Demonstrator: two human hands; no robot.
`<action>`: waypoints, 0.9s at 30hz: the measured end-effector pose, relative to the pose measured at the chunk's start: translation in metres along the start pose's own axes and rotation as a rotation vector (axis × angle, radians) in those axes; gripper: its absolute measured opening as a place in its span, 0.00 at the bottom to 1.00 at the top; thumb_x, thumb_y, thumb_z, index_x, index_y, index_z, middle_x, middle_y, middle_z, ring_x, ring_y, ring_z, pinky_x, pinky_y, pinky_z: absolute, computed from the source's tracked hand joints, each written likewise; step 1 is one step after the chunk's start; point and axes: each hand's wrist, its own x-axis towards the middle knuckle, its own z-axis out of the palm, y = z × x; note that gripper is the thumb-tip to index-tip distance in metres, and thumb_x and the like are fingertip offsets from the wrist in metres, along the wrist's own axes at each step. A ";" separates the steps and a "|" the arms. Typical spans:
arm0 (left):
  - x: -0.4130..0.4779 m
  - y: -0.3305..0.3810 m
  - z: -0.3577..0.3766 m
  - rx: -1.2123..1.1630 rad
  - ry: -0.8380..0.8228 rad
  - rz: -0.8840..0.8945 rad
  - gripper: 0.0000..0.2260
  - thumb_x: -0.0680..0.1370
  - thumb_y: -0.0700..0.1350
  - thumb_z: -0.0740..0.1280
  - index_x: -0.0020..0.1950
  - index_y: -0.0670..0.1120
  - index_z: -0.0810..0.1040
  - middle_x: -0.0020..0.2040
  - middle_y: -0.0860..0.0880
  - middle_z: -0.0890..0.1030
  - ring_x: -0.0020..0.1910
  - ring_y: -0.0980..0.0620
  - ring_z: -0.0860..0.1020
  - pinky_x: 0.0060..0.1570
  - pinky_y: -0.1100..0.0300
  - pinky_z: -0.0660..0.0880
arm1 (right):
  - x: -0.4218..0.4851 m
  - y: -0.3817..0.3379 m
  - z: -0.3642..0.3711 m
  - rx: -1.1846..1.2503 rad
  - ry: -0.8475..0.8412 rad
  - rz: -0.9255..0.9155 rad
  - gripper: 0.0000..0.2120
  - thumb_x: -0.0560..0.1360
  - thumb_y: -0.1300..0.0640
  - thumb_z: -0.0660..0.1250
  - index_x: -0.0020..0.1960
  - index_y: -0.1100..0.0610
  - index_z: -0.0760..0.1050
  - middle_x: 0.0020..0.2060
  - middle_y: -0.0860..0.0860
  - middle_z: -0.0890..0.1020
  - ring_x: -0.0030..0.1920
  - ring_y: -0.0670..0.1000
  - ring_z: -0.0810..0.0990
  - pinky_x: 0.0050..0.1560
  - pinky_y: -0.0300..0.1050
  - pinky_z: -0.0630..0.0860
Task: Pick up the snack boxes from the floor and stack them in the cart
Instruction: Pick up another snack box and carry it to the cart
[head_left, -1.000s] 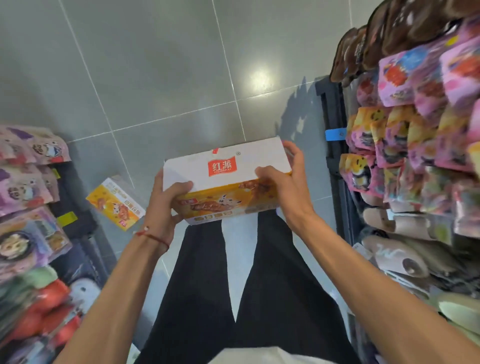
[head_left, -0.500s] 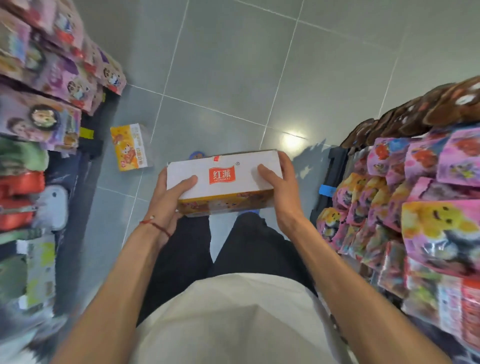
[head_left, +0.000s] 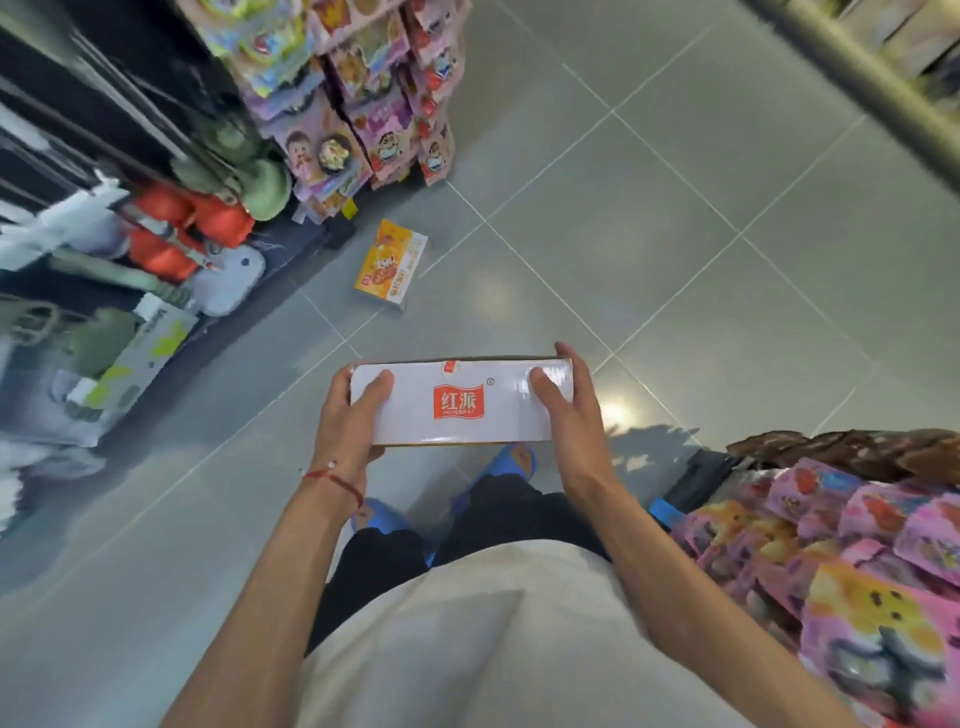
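I hold a white snack box (head_left: 460, 401) with a red logo level in front of my waist, above my feet. My left hand (head_left: 349, 415) grips its left end and my right hand (head_left: 569, 410) grips its right end, thumbs on top. A second snack box (head_left: 389, 266), yellow and orange, lies on the grey floor tiles ahead and to the left, close to the foot of the left shelf. No cart can be made out.
A shelf rack (head_left: 322, 104) of colourful packets and soft toys runs along the left. A display of pink and yellow packets (head_left: 841, 545) fills the lower right. A blurred metal bar (head_left: 878, 88) crosses the upper right corner. Grey tiled floor (head_left: 675, 234) stretches ahead.
The view has swung to the right, so the left shelf and floor box now sit further up. The held box has tilted flat, its white top facing me, both hands still on it.
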 end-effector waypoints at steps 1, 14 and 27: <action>-0.004 -0.003 -0.015 -0.020 0.033 0.014 0.09 0.81 0.51 0.64 0.61 0.54 0.74 0.52 0.51 0.81 0.48 0.51 0.78 0.47 0.53 0.74 | -0.005 0.001 0.012 -0.026 -0.020 -0.008 0.20 0.85 0.52 0.63 0.76 0.47 0.66 0.65 0.53 0.77 0.53 0.43 0.79 0.39 0.27 0.76; -0.071 -0.073 -0.265 -0.306 0.423 0.076 0.03 0.82 0.53 0.63 0.50 0.57 0.76 0.47 0.54 0.80 0.45 0.52 0.79 0.43 0.56 0.75 | -0.120 0.046 0.224 -0.341 -0.286 -0.154 0.13 0.84 0.49 0.64 0.68 0.45 0.72 0.55 0.42 0.81 0.49 0.40 0.82 0.46 0.34 0.78; -0.159 -0.161 -0.399 -0.648 0.943 -0.047 0.06 0.79 0.56 0.63 0.50 0.59 0.78 0.47 0.55 0.80 0.48 0.50 0.78 0.51 0.50 0.77 | -0.201 0.098 0.387 -0.593 -0.756 -0.192 0.06 0.83 0.52 0.66 0.59 0.50 0.76 0.51 0.45 0.81 0.49 0.44 0.81 0.43 0.34 0.78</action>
